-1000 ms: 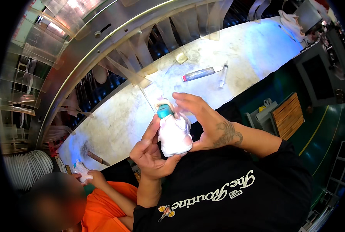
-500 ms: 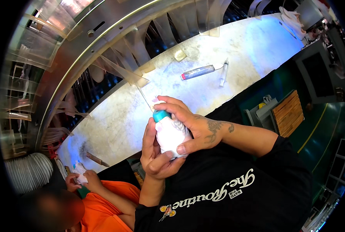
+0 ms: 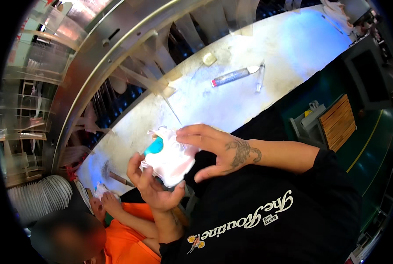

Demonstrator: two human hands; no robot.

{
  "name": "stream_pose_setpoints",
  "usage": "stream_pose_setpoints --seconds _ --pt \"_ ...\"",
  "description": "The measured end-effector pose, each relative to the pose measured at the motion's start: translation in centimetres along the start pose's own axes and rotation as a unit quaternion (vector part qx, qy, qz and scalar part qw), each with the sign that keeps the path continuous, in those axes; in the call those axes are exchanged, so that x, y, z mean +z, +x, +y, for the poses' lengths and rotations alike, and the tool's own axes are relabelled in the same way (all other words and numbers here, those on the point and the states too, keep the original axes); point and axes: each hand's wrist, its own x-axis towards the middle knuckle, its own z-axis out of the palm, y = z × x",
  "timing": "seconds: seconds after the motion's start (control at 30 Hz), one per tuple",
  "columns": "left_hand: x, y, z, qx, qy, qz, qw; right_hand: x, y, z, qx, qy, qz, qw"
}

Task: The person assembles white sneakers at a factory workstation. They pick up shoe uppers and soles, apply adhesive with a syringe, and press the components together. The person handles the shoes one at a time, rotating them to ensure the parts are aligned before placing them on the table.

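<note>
Left hand [image 3: 154, 189] cups a white cloth-wrapped teal-capped bottle [image 3: 168, 158]; right hand [image 3: 214, 149], fingers spread, rests at its three o'clock.

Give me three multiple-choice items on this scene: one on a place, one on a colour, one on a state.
1. Where does the grey tube with a red cap lie?
A. on the white worktop
B. in the left hand
C. on the wooden slatted panel

2. What colour is the cap showing out of the white pouch?
A. yellow
B. teal
C. black

3. How does the right hand stand?
A. clenched in a fist
B. fingers stretched out against the pouch
C. resting on the worktop

Answers: 1 A, the tube lies alone on the worktop beyond the hands. 2 B, the cap is blue-green. 3 B, the fingers are spread over the pouch, which the left hand grips from below.
</note>
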Motion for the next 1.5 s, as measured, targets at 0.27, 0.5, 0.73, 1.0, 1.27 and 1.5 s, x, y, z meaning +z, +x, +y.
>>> stream_pose_setpoints --seconds 0.27,0.5,0.73,1.0,1.27,1.5 --pt "-0.9 2.4 4.7 -0.053 0.253 -0.159 0.953 3.1 -0.4 -0.4 -0.097 -0.125 0.056 0.986" --pt "0.0 3.8 6.1 -0.057 0.283 -0.190 0.938 2.1 -0.7 -0.7 -0.091 -0.140 0.051 0.985" --pt "0.9 4.1 6.1 -0.004 0.239 -0.227 0.944 0.6 -1.4 0.5 -0.062 -0.072 0.015 0.995" --pt "1.2 4.8 6.6 -0.036 0.243 -0.222 0.944 2.8 -3.7 1.0 0.004 -0.118 0.138 0.983" --pt "0.8 4.5 6.5 -0.028 0.242 -0.236 0.941 0.0 -2.4 2.2 -0.039 -0.145 0.009 0.989" --pt "-0.4 4.0 5.4 -0.050 0.242 -0.223 0.943 1.2 -2.7 1.7 -0.010 -0.094 0.106 0.990"
